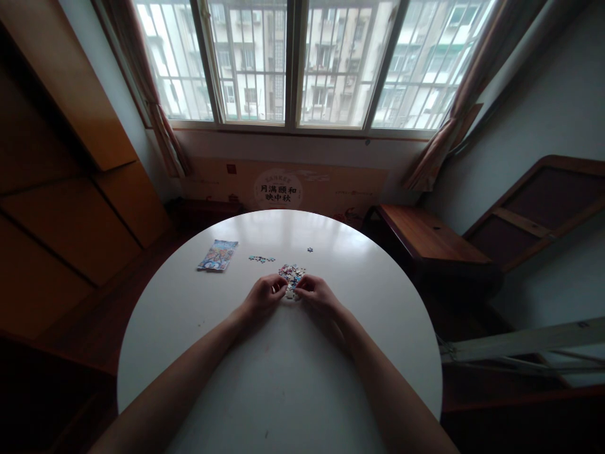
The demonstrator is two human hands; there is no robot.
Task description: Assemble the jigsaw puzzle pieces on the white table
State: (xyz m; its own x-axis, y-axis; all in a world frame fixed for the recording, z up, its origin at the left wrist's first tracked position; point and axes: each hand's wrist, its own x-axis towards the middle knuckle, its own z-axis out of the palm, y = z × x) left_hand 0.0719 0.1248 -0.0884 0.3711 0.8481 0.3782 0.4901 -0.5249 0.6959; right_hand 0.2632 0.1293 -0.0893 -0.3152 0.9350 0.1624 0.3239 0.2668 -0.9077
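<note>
A small heap of jigsaw puzzle pieces [292,273] lies on the round white table [265,391], in front of me. At the heap's left edge is my left hand [265,293], its fingers curled into a pinch. Opposite it, my right hand [317,292] also has thumb and fingers pressed together at the heap's near right side. Whatever sits between the fingertips is too small to make out. Farther left, a short joined strip of puzzle pieces [262,258] lies flat. One single puzzle piece [310,250] rests beyond the heap, to the right.
A colourful printed packet [218,255] lies on the table's left side. Beyond the table stand a printed board [331,183] under the barred window, a low wooden table [432,233] at right, and wooden cabinets [47,246] at left.
</note>
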